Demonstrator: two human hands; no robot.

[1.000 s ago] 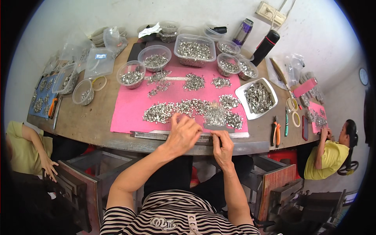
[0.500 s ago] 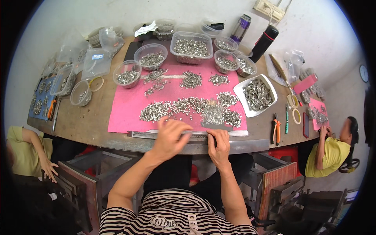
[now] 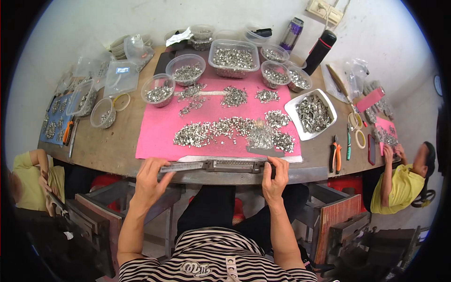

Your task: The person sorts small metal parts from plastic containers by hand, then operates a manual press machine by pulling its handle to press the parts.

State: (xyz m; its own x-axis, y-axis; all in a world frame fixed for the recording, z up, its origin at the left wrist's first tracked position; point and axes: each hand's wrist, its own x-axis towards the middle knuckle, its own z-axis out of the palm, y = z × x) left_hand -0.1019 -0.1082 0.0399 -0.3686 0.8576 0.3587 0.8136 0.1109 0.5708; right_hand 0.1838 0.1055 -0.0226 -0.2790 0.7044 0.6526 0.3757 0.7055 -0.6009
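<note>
At the near table edge lies a dark metal fixture (image 3: pixel 234 165) with a slot holding a row of small pieces. My right hand (image 3: pixel 275 179) is closed around its right end, thumb and fingers pinching. My left hand (image 3: pixel 151 182) pinches a narrow grey metal strip (image 3: pixel 184 166) with ruler-like markings; its right end meets the fixture's left end. Just beyond, small silver metal parts (image 3: pixel 192 135) lie in heaps on a pink mat (image 3: pixel 157 127). A bunch of thin metal pins (image 3: pixel 260 137) rests beside them, above a grey plate (image 3: pixel 264 152).
Clear tubs (image 3: pixel 158 89) of metal parts stand along the back, with a white dish (image 3: pixel 312 113) at right. Orange-handled pliers (image 3: pixel 335 155) and a black bottle (image 3: pixel 320 51) are on the right. Co-workers in yellow sit at left (image 3: pixel 28 178) and right (image 3: pixel 403 185).
My left hand has moved left from above the fixture and now grips the metal strip. The fixture shows more fully between my hands. My right hand stays at its right end.
</note>
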